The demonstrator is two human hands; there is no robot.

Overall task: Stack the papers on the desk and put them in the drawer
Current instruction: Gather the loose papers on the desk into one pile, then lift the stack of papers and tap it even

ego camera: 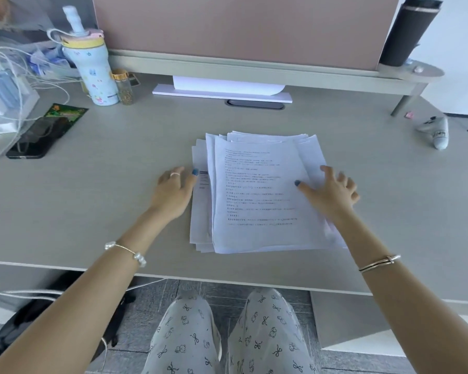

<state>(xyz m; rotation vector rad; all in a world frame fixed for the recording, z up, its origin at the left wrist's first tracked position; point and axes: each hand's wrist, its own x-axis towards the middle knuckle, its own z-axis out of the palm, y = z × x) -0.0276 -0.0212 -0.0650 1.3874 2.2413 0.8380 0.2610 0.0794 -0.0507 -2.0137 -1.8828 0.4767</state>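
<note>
A loose stack of papers (pixel 257 193) lies at the middle of the tabletop (pixel 97 201), its sheets fanned unevenly. The left hand (pixel 174 193) rests open at the stack's left edge, thumb touching it. The right hand (pixel 333 191) lies spread on the right side, apparently pressing rather than gripping anything.

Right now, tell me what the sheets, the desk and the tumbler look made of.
Sheets: thin white printer paper, matte, edges fanned. Desk: probably laminate, matte grey with faint grain. Tumbler: likely plastic or coated metal, glossy, with printed cartoons.
</note>
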